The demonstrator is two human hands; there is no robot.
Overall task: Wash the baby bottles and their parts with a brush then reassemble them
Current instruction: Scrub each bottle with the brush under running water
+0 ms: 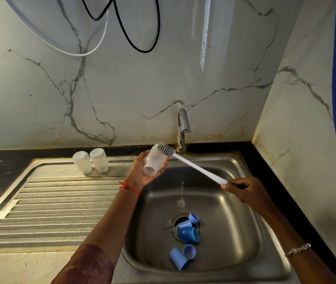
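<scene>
My left hand cradles a clear bottle; my right hand grips the brush, its bristles against the bottle's side.

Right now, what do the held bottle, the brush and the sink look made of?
The bottle looks like plastic, frosted and translucent. The brush has a smooth white plastic-looking handle; its stubby grey bristles look like silicone, though I cannot be sure. The sink looks like stainless steel, brushed finish, with soft grey reflections.
</scene>
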